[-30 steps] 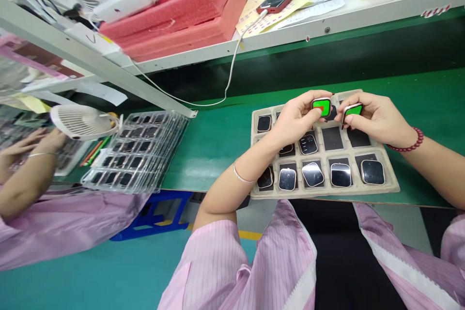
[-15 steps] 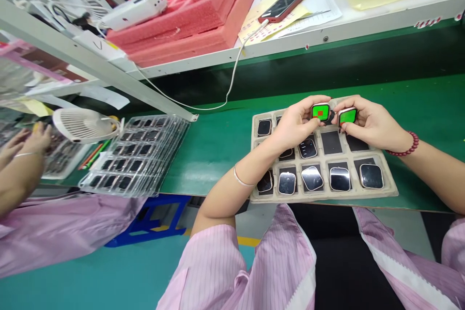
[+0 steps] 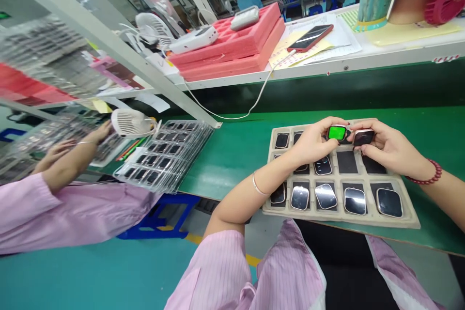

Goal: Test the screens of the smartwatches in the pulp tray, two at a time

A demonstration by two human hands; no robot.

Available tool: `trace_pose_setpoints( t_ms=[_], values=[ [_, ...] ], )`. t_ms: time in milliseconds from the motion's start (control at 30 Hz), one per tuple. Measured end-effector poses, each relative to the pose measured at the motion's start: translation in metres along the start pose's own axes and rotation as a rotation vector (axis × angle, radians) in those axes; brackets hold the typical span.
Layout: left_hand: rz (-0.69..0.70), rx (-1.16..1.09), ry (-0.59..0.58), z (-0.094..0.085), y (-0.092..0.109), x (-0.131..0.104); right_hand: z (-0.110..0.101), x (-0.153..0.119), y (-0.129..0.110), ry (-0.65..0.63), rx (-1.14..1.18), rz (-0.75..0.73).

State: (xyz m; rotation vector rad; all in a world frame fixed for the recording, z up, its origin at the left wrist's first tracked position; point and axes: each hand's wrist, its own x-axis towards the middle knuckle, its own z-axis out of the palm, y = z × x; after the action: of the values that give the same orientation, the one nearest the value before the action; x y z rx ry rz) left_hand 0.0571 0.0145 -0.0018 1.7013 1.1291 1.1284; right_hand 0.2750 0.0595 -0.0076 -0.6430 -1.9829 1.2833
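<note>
Gone dark now, the right-hand watch point(image 3: 364, 137): green a second ago, black at this moment, gripped by the right hand point(image 3: 390, 149) over the far edge of the pulp tray point(image 3: 410, 217). Lit green beside it, the left-hand watch point(image 3: 337, 132), minus the red block shown half a second back, pinched between thumb and fingers of the left hand point(image 3: 313, 143). Both hands closed on their watches, nearly touching above the tray's back row. Judging by the screens: one display switched off or between screens, the other mid-cycle through its colours, so probably a screen check under way on both pieces at once. Along the tray's near row, five more watches point(image 3: 354, 200) face up in their pockets; middle row partly filled, two dark pockets showing nothing inside. Left of the tray on the green surface point(image 3: 232, 147), a clear blister tray point(image 3: 165, 155) of small dark parts, and beyond that a co-worker's hand point(image 3: 98, 131) by a small white fan point(image 3: 131, 122). Behind the tray, up on the shelf, a phone point(image 3: 310, 38) on its cable and pink foam point(image 3: 236, 51).
</note>
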Motion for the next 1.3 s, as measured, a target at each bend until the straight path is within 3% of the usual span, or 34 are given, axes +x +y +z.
trace_pose_setpoints(
  t_ms=[233,400,1067,1200,1300],
  values=[
    [-0.023,-0.110,-0.005,0.0007,-0.0049,0.0022,0.0016,-0.0022,0.0019,0.048,0.033,0.023],
    [-0.032,0.021,0.035,-0.0011,0.0020,0.0009,0.0001,-0.0039,0.0072,0.038,0.035,0.048],
    [-0.055,-0.004,0.015,-0.0014,0.0022,-0.0005,0.0016,-0.0007,0.0049,0.034,0.105,0.084],
    [-0.093,-0.079,0.023,-0.0011,0.0041,-0.0006,-0.0008,0.0008,0.0055,0.007,0.152,0.103],
    [-0.162,-0.269,0.008,-0.0019,0.0047,0.0008,-0.0042,0.0027,0.0059,-0.016,0.213,0.116]
  ],
)
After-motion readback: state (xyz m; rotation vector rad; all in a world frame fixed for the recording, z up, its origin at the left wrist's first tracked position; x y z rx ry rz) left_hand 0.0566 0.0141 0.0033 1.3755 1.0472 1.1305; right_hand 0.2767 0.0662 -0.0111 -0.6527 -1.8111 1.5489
